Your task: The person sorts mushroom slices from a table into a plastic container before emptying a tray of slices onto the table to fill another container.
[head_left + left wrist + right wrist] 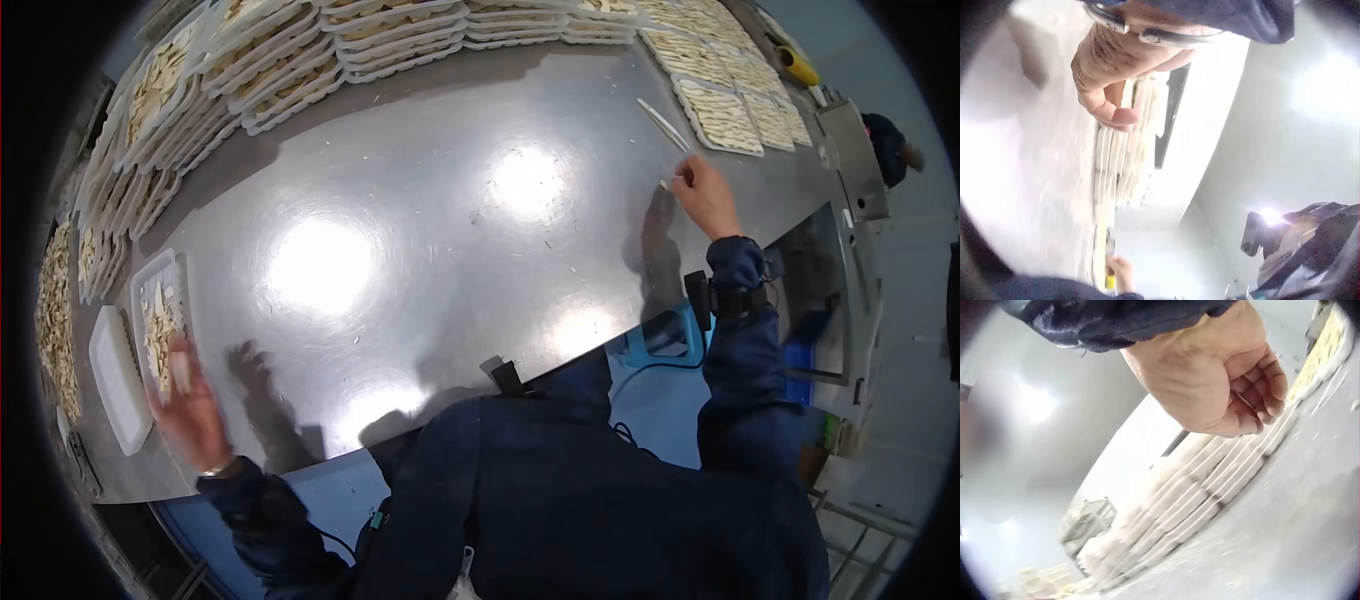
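Note:
At the left of the head view, my left hand is blurred over the near end of a white tray of pale cut slices. A pale slice shows between its fingers. The left wrist view shows this hand with thumb and fingers curled together. Over the table's right side, my right hand has curled fingers, with a small pale piece right at their tips. I cannot tell whether they pinch it. Tweezers lie just beyond. In the right wrist view the fingers curl inward.
Stacked trays of slices line the far and left edges of the metal table. Trays of neatly laid strips stand at the far right. A white upturned tray lies at the left. A blue stool stands below the near edge.

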Motion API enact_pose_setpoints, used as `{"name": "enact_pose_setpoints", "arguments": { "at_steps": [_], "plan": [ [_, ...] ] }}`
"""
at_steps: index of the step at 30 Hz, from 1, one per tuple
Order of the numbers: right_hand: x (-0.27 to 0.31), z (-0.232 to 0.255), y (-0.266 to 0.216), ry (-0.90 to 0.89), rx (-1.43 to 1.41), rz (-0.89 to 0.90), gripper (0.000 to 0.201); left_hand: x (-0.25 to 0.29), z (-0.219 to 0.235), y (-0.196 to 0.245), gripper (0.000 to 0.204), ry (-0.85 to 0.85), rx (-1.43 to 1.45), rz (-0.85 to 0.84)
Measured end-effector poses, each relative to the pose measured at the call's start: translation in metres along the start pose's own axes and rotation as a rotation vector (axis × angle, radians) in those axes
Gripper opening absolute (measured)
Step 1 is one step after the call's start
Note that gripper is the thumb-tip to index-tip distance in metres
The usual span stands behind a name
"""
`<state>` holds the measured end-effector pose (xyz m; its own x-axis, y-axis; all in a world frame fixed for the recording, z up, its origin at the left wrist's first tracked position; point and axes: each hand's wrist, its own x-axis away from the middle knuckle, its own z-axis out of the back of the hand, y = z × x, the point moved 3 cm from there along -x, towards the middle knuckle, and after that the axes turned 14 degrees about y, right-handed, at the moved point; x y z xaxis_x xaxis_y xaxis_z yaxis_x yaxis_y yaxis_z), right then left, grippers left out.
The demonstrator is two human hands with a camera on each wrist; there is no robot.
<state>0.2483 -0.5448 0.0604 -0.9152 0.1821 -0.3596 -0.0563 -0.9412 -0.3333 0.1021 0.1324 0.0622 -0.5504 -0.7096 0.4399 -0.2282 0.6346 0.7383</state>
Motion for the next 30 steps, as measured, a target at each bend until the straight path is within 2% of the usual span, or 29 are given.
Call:
{"name": "enact_pose_setpoints", "arguments": {
  "at_steps": [2,3,6,8,10,14,17,18,19,20,21,23,24,26,27,28,30],
  "plan": [
    [0.007,-0.002,0.008,-0.065,-0.023,-0.147,0.02,-0.031,0.015,0.025,0.057,-0.098,0.217,0.139],
    [0.008,-0.006,0.01,-0.042,-0.022,-0.096,0.02,-0.035,0.016,0.031,0.056,-0.153,0.326,0.207],
    [0.014,-0.025,0.021,-0.012,0.015,0.017,0.019,-0.019,0.038,-0.029,0.053,-0.436,-0.231,0.161],
    [0.006,-0.033,0.028,-0.034,0.065,0.054,0.019,0.03,0.02,-0.066,0.047,-0.51,-0.447,0.15],
    [0.006,-0.033,0.016,-0.008,0.189,0.116,0.019,0.072,0.0,-0.087,0.039,-0.509,-0.619,0.151],
    [0.008,-0.033,0.009,0.063,0.22,0.166,0.013,0.107,-0.012,-0.108,0.032,-0.687,-0.663,0.365],
    [0.024,-0.012,-0.064,0.036,-0.13,0.143,0.007,0.122,-0.021,-0.117,0.033,-0.756,-0.7,0.461],
    [0.034,-0.006,-0.099,-0.002,-0.278,0.184,0.004,0.128,-0.029,-0.12,0.036,-0.788,-0.68,0.5],
    [0.048,-0.007,-0.133,0.009,-0.469,0.305,0.007,0.134,-0.037,-0.126,0.039,-0.778,-0.69,0.524],
    [0.067,0.002,-0.175,-0.114,-0.595,0.303,0.01,0.139,-0.045,-0.133,0.043,-0.769,-0.697,0.548],
    [0.084,0.007,-0.211,-0.222,-0.699,0.382,0.014,0.146,-0.051,-0.141,0.047,-0.76,-0.645,0.616],
    [0.111,0.003,-0.261,-0.19,-0.808,0.649,0.015,0.15,-0.055,-0.156,0.054,-0.73,-0.527,0.741],
    [0.117,0.008,-0.276,-0.268,-0.797,0.709,0.02,0.142,-0.049,-0.159,0.055,-0.741,-0.468,0.805],
    [0.112,0.011,-0.275,-0.105,-0.774,0.722,0.025,0.122,-0.034,-0.16,0.056,-0.758,-0.346,0.928],
    [0.105,0.013,-0.264,-0.064,-0.77,0.646,0.026,0.114,-0.031,-0.151,0.054,-0.741,-0.33,0.894],
    [0.095,0.016,-0.247,-0.028,-0.765,0.57,0.028,0.105,-0.029,-0.138,0.054,-0.713,-0.361,0.791],
    [0.083,0.017,-0.218,-0.09,-0.634,0.424,0.026,0.071,-0.027,-0.096,0.049,-0.628,-0.318,0.614]
  ]
}}
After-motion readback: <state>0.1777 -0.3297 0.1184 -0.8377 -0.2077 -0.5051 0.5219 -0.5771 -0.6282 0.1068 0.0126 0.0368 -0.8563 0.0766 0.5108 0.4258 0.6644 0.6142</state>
